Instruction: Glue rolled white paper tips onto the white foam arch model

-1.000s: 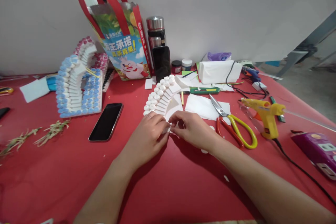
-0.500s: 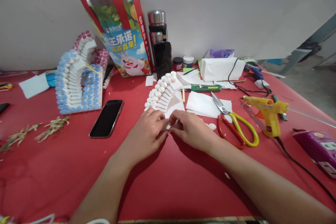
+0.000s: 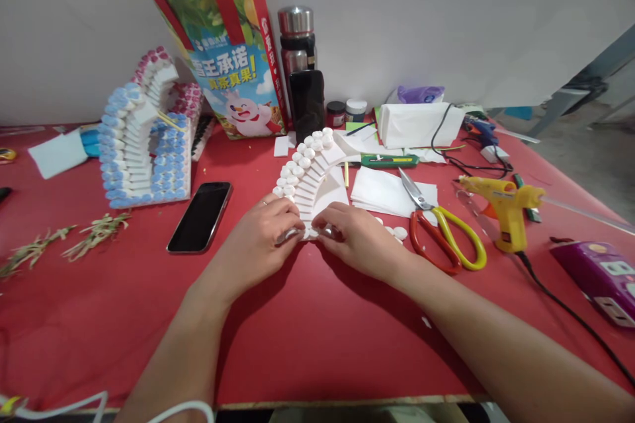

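A white curved staircase model (image 3: 308,188) lies on the red table before me, with fan-like steps and a double row of white round pieces along its outer edge. At its near end, my left hand (image 3: 265,231) has its fingers closed on the left side. My right hand (image 3: 350,234) pinches the same end from the right. Small white bits show between the fingertips; the fingers hide most of that end. A few loose white round pieces (image 3: 398,233) lie just beyond my right wrist, beside scissors (image 3: 436,225) with one red and one yellow handle.
Left are a phone (image 3: 200,218), dried grass bundles (image 3: 96,236) and a blue-and-white staircase model (image 3: 143,152). Behind stand a shopping bag (image 3: 233,73), a steel flask (image 3: 296,33) and another phone (image 3: 306,106). Right are white sheets (image 3: 374,192), a yellow glue gun (image 3: 508,208) and a purple power strip (image 3: 598,281).
My fingertips have moved slightly apart at the model's near end, showing white bits between them. The view has shifted slightly.
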### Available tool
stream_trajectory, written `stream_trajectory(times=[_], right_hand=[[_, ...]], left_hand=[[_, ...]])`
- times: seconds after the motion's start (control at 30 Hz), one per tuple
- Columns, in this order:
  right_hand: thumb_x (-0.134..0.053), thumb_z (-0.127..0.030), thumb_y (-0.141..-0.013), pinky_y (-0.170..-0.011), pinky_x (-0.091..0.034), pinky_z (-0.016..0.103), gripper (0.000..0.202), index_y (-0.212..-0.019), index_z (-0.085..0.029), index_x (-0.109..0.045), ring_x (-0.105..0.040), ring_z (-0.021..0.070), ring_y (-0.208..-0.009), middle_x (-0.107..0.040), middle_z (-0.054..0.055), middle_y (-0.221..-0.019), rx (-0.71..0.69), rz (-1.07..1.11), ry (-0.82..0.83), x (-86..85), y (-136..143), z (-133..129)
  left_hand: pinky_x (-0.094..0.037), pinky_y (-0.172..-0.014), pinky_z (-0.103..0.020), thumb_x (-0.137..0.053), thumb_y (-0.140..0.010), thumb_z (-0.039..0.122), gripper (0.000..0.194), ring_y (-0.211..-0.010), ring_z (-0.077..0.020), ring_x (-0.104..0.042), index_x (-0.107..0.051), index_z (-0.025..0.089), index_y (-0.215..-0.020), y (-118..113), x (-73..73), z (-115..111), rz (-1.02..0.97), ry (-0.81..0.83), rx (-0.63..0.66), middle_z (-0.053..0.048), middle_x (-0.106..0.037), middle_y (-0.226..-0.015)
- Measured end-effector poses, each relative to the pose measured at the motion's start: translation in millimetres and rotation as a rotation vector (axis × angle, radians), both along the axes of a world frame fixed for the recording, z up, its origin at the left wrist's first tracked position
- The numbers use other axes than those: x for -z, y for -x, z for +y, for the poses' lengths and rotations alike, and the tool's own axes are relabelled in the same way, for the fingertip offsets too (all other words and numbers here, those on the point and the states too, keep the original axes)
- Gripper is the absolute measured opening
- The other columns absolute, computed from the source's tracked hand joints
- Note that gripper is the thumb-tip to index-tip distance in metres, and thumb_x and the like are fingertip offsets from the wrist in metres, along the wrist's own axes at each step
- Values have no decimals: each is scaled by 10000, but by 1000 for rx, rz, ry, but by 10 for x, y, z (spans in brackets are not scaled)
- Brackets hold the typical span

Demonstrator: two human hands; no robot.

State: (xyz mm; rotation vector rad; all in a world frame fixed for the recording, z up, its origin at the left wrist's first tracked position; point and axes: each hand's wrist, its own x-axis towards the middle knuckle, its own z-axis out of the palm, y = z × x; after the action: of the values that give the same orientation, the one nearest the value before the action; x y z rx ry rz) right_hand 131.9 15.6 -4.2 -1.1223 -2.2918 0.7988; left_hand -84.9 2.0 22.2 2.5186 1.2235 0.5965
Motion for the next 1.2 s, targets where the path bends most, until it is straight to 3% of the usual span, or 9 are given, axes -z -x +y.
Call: stream_trajectory(times=[0.53,0.67,0.83,1.2], right_hand=[[-591,-229,-976,-667,-342,256,88,-923,-169,-628,-532,144,-748,-600,39,-907,-25,-68,-56,-11,19,3],[-608,-224,-957,-693,-367,265,81,-1007,-170,-640,-568,161,-800,-627,54,-979,-27,-100,-70,-20,13,1],[-629,-230,-931,-723,-404,285,256,-1178,-163,-616,-607,188,-851,-648,79,-1097,-14,-102,-75,-17,2,8],[-608,-200,-947,-707,-404,262,108,-1004,-168,-694,-591,151,-783,-634,60,-1033,-44,-89,-112,11,5,34]], left_hand=[[-433,-810,-359,-564,-998,249,180,-925,-221,-561,-671,182,-870,24,29,34,13,26,34,-70,-660,-906],[-432,-806,-355,-560,-1001,281,200,-919,-220,-560,-677,186,-869,34,33,53,12,21,44,-67,-664,-915],[-428,-802,-352,-541,-1009,298,224,-937,-224,-560,-668,187,-862,39,39,72,31,34,46,-68,-661,-932],[-426,-801,-354,-545,-1008,258,216,-910,-219,-552,-677,170,-862,0,11,58,21,28,46,-72,-652,-903]])
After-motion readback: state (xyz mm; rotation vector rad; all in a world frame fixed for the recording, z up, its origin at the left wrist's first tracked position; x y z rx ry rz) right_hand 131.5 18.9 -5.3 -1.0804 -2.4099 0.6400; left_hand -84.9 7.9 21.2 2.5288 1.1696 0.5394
